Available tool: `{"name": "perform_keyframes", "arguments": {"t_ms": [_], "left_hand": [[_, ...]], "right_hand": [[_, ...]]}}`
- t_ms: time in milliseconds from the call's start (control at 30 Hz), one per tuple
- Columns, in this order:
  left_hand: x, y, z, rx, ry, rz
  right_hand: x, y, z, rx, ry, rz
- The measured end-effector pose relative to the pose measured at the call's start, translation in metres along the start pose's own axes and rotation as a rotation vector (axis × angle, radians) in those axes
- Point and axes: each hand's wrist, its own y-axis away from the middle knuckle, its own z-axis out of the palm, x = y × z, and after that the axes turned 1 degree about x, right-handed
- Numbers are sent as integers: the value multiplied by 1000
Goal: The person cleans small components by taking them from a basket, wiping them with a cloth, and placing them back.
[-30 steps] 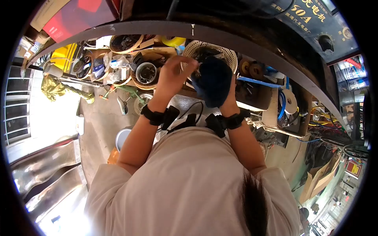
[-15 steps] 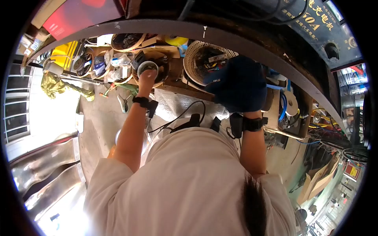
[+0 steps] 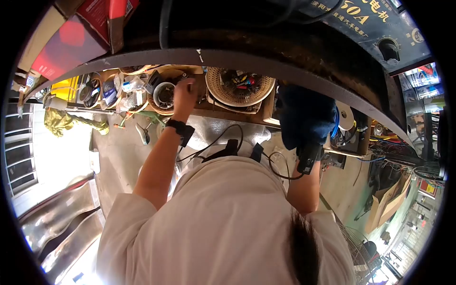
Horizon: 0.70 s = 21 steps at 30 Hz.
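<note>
My left hand [image 3: 184, 97] is over the tabletop [image 3: 202, 108], just beside the small pale cup [image 3: 164, 95], its fingers curled; I cannot tell whether that grip pinches anything. The cup is in a round basket [image 3: 154, 101] near the front edge, with small dark parts inside it.

The dark blue cloth [image 3: 308, 116] is at my right, reaching past the tabletop's front edge. It covers my right hand down to the wrist, so I cannot tell whether that grip is open or closed, or whether I wear the cloth or hold it. It also hides part of what lies behind it.

Between my hands, near the front edge, a cream perforated basket [image 3: 220, 95] holds a jumble of dark and coloured pieces. Left of the round basket are clear plastic bags [image 3: 134, 84], and further toward the left end, a yellow container [image 3: 65, 89]. Right of the cloth, a cardboard box [image 3: 364, 142] stands by a white reel [image 3: 345, 117].

A dark beam [image 3: 228, 58] crosses above, cutting off my view of the tabletop's far side. A black cable [image 3: 216, 142] loops before my body, below the front edge.
</note>
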Motion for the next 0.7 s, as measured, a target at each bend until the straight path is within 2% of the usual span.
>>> {"name": "perform_keyframes", "arguments": {"t_ms": [100,200,333,400,467,533,633,700], "left_hand": [[30,-11,30,-306,-85,142],[43,-20,66,-423,-169,226],[54,-43,87,-1041,-531,181],[64,-36,91,-855,-672,222],[49,-31,113,-759,-748,269],[-11,-27,156,-755,-777,315],[23,-34,124,-876,-847,277],[43,-38,106,-808,-831,270]], "right_hand": [[6,-2,0,9,-4,22],[13,-1,-7,23,11,43],[18,9,-15,20,28,81],[20,12,-18,19,34,91],[20,16,-21,16,40,100],[19,17,-22,10,49,94],[17,12,-23,9,69,57],[13,5,-27,11,92,9]]}}
